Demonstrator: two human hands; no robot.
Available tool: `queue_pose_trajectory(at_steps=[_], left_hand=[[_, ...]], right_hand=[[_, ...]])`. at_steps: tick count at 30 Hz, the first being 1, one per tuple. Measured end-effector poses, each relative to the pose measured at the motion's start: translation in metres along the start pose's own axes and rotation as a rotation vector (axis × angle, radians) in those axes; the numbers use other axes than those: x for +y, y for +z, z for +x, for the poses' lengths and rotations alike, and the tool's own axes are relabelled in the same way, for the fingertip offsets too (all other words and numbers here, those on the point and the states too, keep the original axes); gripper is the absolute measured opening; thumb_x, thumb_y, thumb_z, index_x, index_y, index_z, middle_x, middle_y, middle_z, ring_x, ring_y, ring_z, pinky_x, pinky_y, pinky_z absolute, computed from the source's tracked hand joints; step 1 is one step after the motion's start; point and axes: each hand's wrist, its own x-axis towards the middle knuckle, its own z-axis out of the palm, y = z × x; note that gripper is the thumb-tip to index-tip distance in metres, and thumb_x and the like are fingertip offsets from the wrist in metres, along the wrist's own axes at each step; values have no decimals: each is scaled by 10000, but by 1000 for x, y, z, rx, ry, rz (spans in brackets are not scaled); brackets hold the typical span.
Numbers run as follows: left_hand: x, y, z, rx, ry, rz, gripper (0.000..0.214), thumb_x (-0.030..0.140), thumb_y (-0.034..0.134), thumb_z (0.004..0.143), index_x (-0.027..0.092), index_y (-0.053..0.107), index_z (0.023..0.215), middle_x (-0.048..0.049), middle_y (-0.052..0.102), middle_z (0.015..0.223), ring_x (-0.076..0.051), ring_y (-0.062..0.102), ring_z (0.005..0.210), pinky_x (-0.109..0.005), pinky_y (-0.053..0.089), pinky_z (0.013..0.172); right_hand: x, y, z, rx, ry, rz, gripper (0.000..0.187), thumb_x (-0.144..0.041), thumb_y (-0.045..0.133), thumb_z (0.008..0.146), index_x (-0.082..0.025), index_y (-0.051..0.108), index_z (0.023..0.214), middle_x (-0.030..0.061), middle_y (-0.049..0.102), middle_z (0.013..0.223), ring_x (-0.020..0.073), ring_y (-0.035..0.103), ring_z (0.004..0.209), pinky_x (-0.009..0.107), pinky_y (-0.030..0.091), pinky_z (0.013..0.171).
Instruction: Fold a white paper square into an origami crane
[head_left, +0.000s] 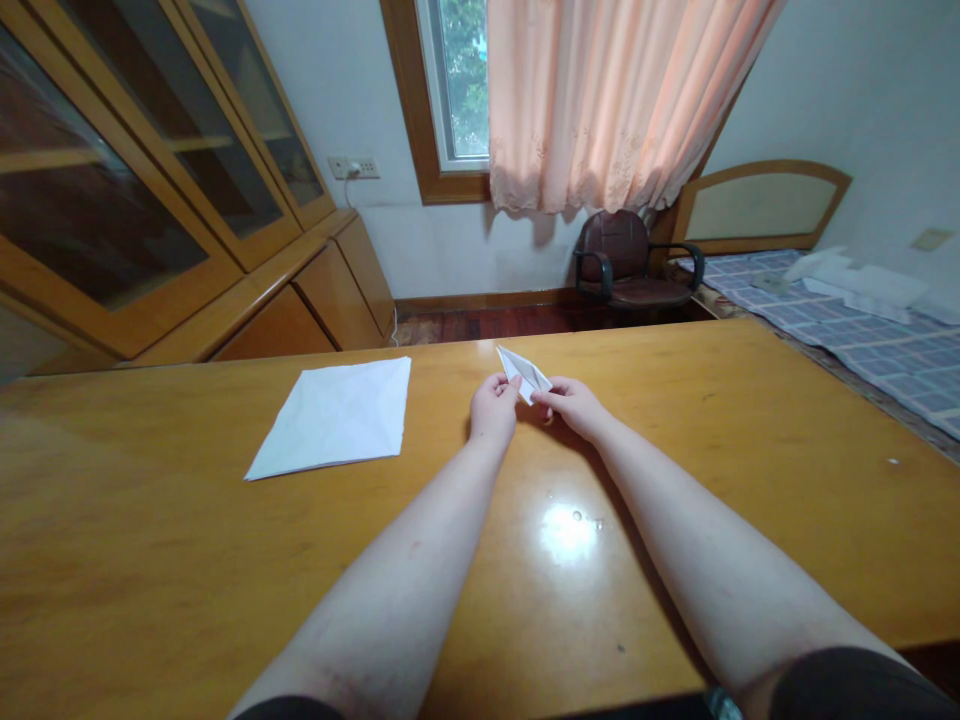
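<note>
A small folded white paper piece (523, 373) with a pointed tip is held over the far middle of the wooden table (675, 470). My left hand (493, 407) pinches its left side with curled fingers. My right hand (574, 403) pinches its lower right end. Both forearms reach straight out from the near edge. A stack of flat white paper sheets (334, 415) lies on the table to the left of my left hand, untouched.
A wooden cabinet with glass doors (150, 200) stands at the left. Beyond the table's far edge are a dark armchair (634, 262), a window with a pink curtain (607, 100), and a bed with a checked cover (862, 330) at the right.
</note>
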Motion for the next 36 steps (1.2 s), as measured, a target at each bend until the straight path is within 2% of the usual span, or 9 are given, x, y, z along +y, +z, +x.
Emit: queue_pose_trajectory(at_steps=[6,11,15,22,27,31,36], left_hand=[[-4,1,1,-15,-9,9,190,335,650,729,163,609,799,-10,662,688,-123,571,616,-232,415,611],[-3,1,0,-12,-16,10,175,326,641,737,164,604,791,-10,656,673,-125,564,602,-234,406,598],[-1,1,0,-14,-28,18,174,327,637,735,163,595,777,-9,651,666,-122,559,599,-230,399,591],[0,1,0,-31,-49,8,180,335,622,740,159,590,766,5,629,631,-117,546,573,-231,399,581],[1,4,-3,-96,-52,-13,204,328,671,704,160,613,804,-26,674,730,-151,612,684,-267,453,676],[5,4,-4,-54,1,-23,202,352,621,754,157,623,808,-33,679,768,-146,605,705,-268,456,693],[4,3,-2,-36,-15,-31,186,325,613,758,152,624,824,-14,653,719,-124,571,643,-248,438,648]], right_hand=[[4,-4,3,5,-10,34,343,-489,676,667,-161,594,605,-10,523,495,107,441,474,251,326,496],[8,-6,4,-33,-39,40,446,-555,586,749,-170,549,526,12,530,513,119,479,497,269,387,560],[7,-7,5,-51,-38,45,442,-540,592,751,-163,570,522,23,549,519,123,496,507,270,398,577],[5,-2,5,-17,-25,117,396,-524,614,726,-160,606,571,11,554,501,109,463,469,247,335,487],[8,-5,6,12,-11,112,339,-478,639,726,-162,608,607,1,557,522,101,455,470,238,319,471],[8,-7,4,-23,39,135,294,-438,639,721,-158,614,634,6,557,530,110,449,472,243,315,457],[3,-6,1,-21,22,114,311,-442,648,713,-149,611,615,9,558,533,108,451,483,244,305,470]])
